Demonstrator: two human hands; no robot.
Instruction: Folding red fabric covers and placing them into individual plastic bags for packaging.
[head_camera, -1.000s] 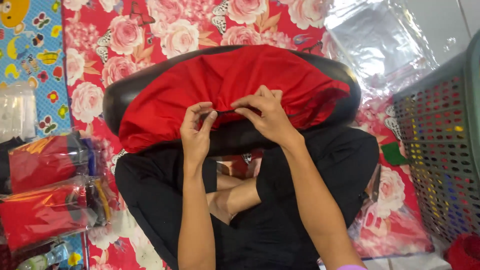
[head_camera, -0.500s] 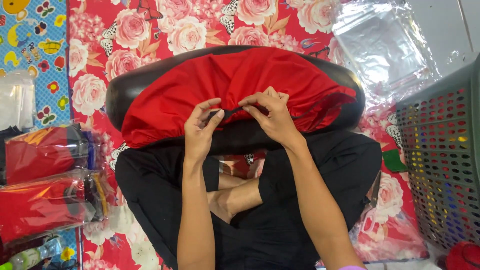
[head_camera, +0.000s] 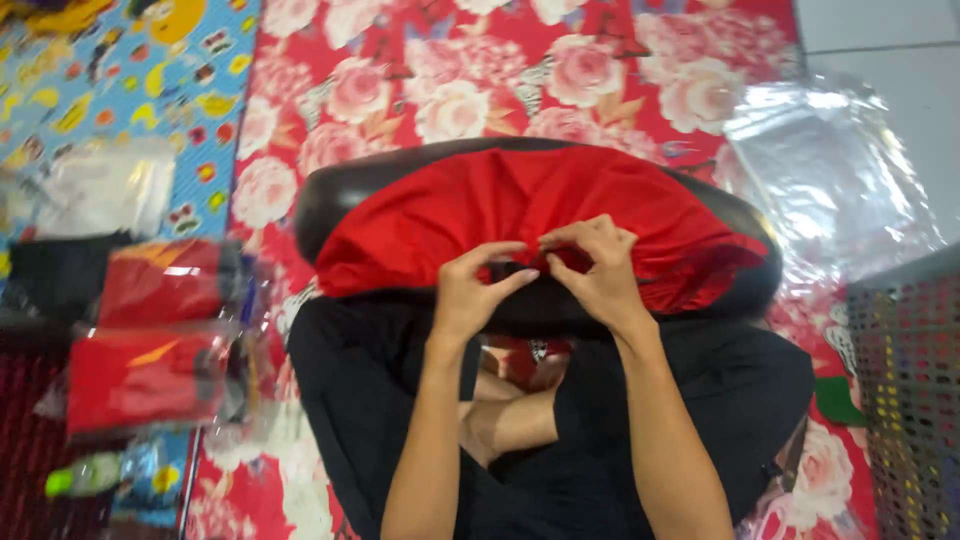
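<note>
Pinching red garment (head_camera: 520, 205), left hand (head_camera: 470, 290), right hand (head_camera: 595, 265), both grips closed on it

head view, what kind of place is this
Probably a home floor used for packing clothes: a red rose-print floor mat, clear-bagged folded red garments, a stack of empty clear plastic bags, and a grey perforated plastic basket.

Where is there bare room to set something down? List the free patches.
Free: the floral mat beyond the red garment, and the blue patterned mat above the white bag. Crowded: bagged red garments on the left, clear bags and grey basket on the right.
</note>
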